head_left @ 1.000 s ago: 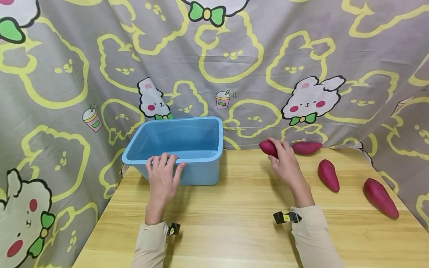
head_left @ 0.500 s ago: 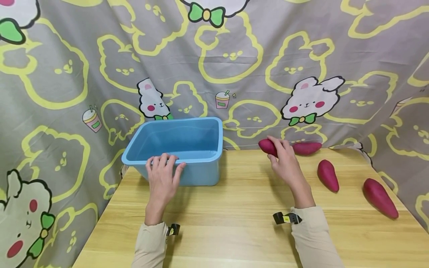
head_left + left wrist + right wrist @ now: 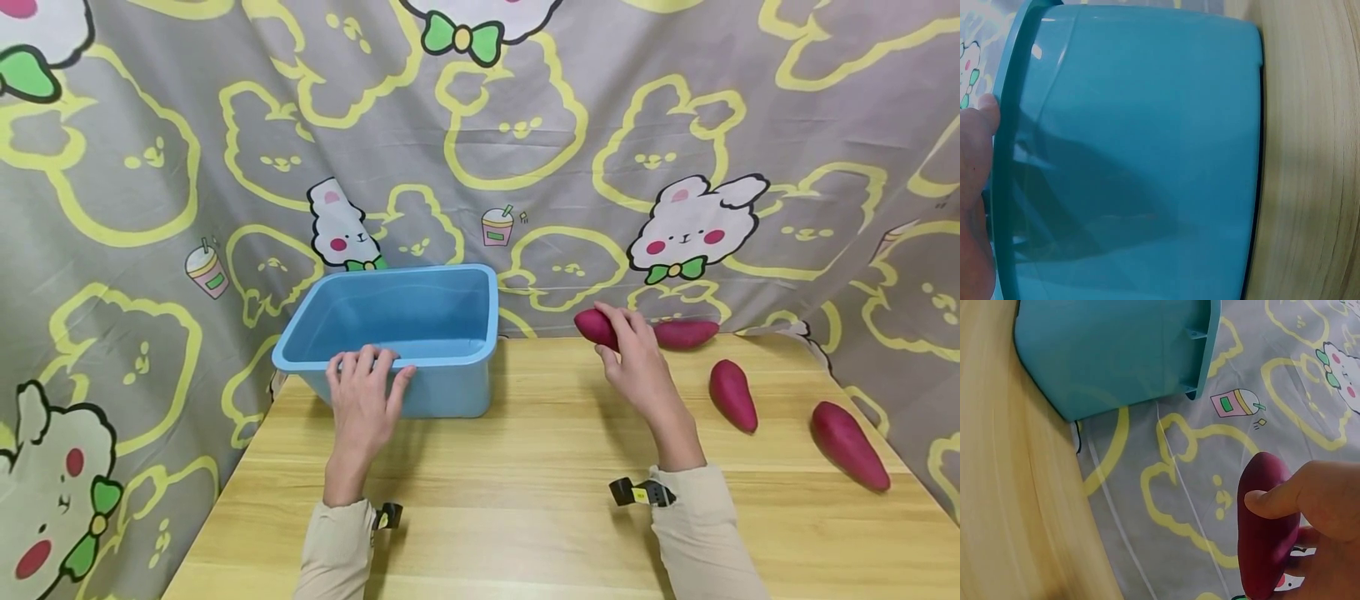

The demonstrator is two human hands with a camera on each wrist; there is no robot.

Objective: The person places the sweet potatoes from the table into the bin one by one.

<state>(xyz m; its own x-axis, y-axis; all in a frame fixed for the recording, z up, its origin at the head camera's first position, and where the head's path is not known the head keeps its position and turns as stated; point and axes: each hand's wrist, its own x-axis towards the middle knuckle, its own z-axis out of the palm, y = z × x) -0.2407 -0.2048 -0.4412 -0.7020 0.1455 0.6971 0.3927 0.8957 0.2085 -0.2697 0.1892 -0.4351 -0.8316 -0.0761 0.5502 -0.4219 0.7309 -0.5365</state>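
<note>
My left hand point(image 3: 363, 408) holds the near rim of a blue plastic bin point(image 3: 452, 392), its fingers hooked over the edge. In the left wrist view, the bin's wall point(image 3: 1147, 112) fills most of the picture, with the thumb at the rim. My right hand point(image 3: 641, 367) grips a purple-red sweet potato point(image 3: 594, 327) to the right of the bin. The right wrist view shows this sweet potato point(image 3: 1263, 544) between thumb and fingers, apart from the bin. Part of the bin's floor is hidden by its front wall.
Behind the right hand, one sweet potato point(image 3: 686, 335) lies by the curtain. Two more, a middle sweet potato point(image 3: 732, 396) and a right-hand sweet potato point(image 3: 849, 446), lie farther right on the wooden table point(image 3: 517, 517). A patterned grey curtain point(image 3: 555, 200) bounds the back and sides.
My right hand has shifted very slightly left with the sweet potato. The left hand keeps its place on the bin's rim.
</note>
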